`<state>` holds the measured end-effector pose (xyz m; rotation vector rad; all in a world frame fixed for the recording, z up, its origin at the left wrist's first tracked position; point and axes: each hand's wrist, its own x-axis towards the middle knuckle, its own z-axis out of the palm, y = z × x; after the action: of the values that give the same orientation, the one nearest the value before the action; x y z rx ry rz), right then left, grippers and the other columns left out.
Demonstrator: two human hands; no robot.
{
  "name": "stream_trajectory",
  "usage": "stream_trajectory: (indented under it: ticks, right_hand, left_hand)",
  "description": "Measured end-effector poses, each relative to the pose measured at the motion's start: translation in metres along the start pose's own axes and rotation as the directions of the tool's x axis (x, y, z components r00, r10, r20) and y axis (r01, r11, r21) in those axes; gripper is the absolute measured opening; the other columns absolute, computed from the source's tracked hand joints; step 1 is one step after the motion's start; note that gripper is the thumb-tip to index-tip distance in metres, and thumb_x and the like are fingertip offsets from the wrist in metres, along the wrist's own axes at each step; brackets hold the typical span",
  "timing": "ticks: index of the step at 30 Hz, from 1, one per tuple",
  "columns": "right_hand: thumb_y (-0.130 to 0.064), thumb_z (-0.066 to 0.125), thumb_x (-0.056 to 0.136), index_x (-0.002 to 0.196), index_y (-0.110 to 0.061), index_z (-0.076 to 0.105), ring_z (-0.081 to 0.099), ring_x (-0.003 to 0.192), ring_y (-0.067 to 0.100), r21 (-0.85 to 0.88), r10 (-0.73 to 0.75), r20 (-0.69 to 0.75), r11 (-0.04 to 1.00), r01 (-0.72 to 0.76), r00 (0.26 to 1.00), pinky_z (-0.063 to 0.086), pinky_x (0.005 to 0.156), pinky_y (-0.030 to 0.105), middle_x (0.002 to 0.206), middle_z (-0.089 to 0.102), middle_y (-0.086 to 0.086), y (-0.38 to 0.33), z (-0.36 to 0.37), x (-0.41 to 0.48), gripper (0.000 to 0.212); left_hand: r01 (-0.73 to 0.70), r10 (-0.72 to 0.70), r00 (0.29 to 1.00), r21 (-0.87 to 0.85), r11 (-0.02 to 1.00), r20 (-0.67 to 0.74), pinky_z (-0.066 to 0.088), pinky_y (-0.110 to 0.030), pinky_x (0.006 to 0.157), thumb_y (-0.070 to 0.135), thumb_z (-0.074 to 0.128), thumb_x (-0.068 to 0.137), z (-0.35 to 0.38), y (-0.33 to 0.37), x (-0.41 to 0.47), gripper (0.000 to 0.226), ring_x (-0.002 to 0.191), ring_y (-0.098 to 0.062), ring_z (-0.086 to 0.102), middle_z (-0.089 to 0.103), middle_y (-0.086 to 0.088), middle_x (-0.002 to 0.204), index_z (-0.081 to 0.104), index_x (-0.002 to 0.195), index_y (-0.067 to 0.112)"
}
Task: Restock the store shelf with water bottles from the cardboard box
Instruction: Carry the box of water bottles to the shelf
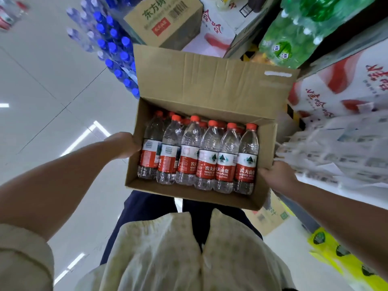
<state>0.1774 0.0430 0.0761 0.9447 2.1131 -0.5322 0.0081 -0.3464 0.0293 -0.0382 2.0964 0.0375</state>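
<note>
The pale tiled floor point(52, 80) fills the left of our view, with strip lights mirrored in it. Along the right runs the store shelf point(344, 50), packed with goods: white and red cartons point(346, 85), a shrink-wrapped pack of green bottles point(294, 38), and lower down clear wrapped packs point(336, 148), which are too blurred for us to read. Ahead of us stand blue-capped bottles point(113, 49) beside a closed brown carton point(168, 19) with green lettering.

We hold the cardboard box point(210, 80) in the air in front of us, above our legs and clear of the floor, just beside the shelf. Its far flap stands up open. Below its near right corner we see another brown carton point(270, 217), and further toward us a yellow pack point(336, 255).

The water bottles point(206, 156) are all inside the box, upright, with red caps and red and white labels. Six form the row nearest us, reaching from the left wall to the right wall, and more red caps show behind them.

Our left hand point(123, 144) is against the outside of the box's left wall, its grip on the box, the fingers hidden by the cardboard. Our right hand point(273, 175) is at the right wall near the close corner, its grip likewise on the box, fingertips out of sight behind the wall.
</note>
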Motion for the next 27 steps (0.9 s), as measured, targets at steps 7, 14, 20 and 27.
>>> stream_trajectory:
  ticks: [7,14,20,27]
  right_hand:
    - [-0.028,0.061,0.087,0.083,-0.004,0.065,0.065,0.075,0.033,-0.07,-0.017,0.015,0.997,0.018,1.0,0.046,0.059,0.03,0.08,0.067,0.018,-0.102,0.024,-0.012,0.025]
    - [-0.024,0.063,0.088,0.084,-0.006,0.063,0.062,0.073,0.032,-0.05,-0.097,0.05,0.994,0.1,0.994,0.046,0.061,0.032,0.076,0.064,0.013,-0.26,0.039,-0.033,0.019]
    - [-0.021,0.065,0.087,0.068,-0.008,0.052,0.054,0.06,0.026,-0.114,-0.224,0.091,0.965,0.234,0.97,0.036,0.054,0.029,0.063,0.055,0.008,-0.414,0.053,-0.039,0.026]
    - [-0.02,0.065,0.084,0.069,-0.009,0.056,0.053,0.062,0.026,-0.168,-0.382,0.174,0.897,0.409,0.908,0.037,0.055,0.029,0.063,0.054,0.007,-0.598,0.062,-0.025,0.021]
  left_hand:
    - [0.054,-0.051,0.998,-0.156,0.986,0.023,0.042,-0.032,0.073,0.036,0.048,0.095,-0.008,-0.102,0.002,0.033,0.087,-0.022,0.053,0.057,-0.004,0.095,0.064,0.111,0.012]
    - [0.135,-0.127,0.991,-0.354,0.925,0.044,0.043,-0.033,0.074,0.033,0.051,0.092,-0.062,-0.231,0.0,0.031,0.091,-0.022,0.058,0.064,-0.006,0.1,0.065,0.108,0.011]
    - [0.224,-0.244,0.97,-0.44,0.87,0.011,0.043,-0.033,0.079,0.032,0.05,0.092,-0.119,-0.344,-0.005,0.03,0.091,-0.024,0.052,0.06,-0.007,0.102,0.064,0.11,0.012]
    - [0.328,-0.384,0.923,-0.521,0.788,0.001,0.041,-0.03,0.079,0.026,0.053,0.089,-0.195,-0.453,0.007,0.024,0.092,-0.026,0.052,0.059,-0.009,0.1,0.063,0.104,0.01]
